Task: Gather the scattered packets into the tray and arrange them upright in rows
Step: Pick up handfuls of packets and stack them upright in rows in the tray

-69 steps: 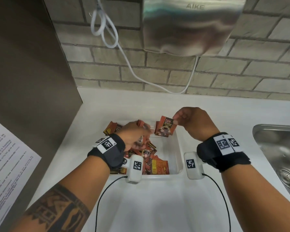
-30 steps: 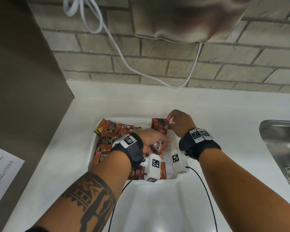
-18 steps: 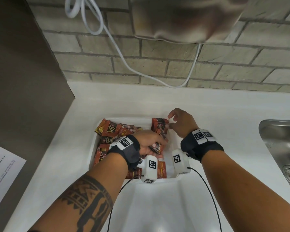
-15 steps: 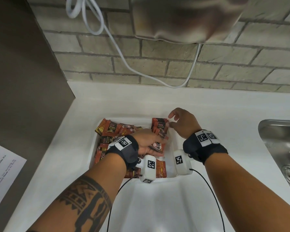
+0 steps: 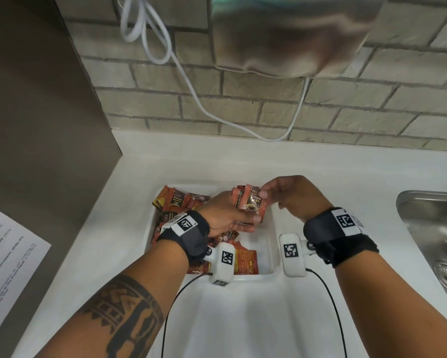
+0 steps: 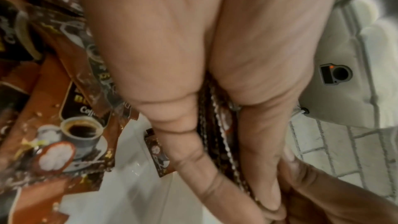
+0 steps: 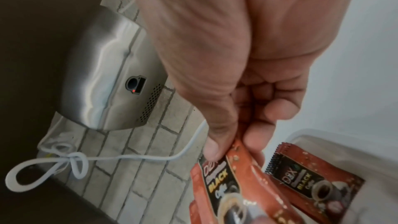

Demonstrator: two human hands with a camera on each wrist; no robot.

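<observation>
A white tray [image 5: 268, 254] sits on the white counter and holds several orange-brown coffee packets [image 5: 176, 200] lying loose along its left side. Above the tray's far end, my left hand [image 5: 243, 215] grips a small bundle of packets [image 5: 245, 202]; their serrated edges [image 6: 215, 125] show between thumb and fingers. My right hand [image 5: 265, 193] pinches the top of the bundle's front packet [image 7: 224, 176] between thumb and forefinger. Another packet [image 7: 312, 178] leans in the tray just beyond it. One packet [image 5: 245, 259] lies flat at the tray's near edge.
A steel sink [image 5: 436, 241] is sunk into the counter at the right. A metal hand dryer [image 5: 281, 34] hangs on the brick wall, with a white cable [image 5: 191, 86] looping down. A dark panel [image 5: 36, 125] and a printed sheet [image 5: 5, 254] stand at the left.
Both hands have risen from the tray. The left hand has lifted a bundle of packets, and the right hand has moved from the tray's far corner to pinch the bundle's front packet.
</observation>
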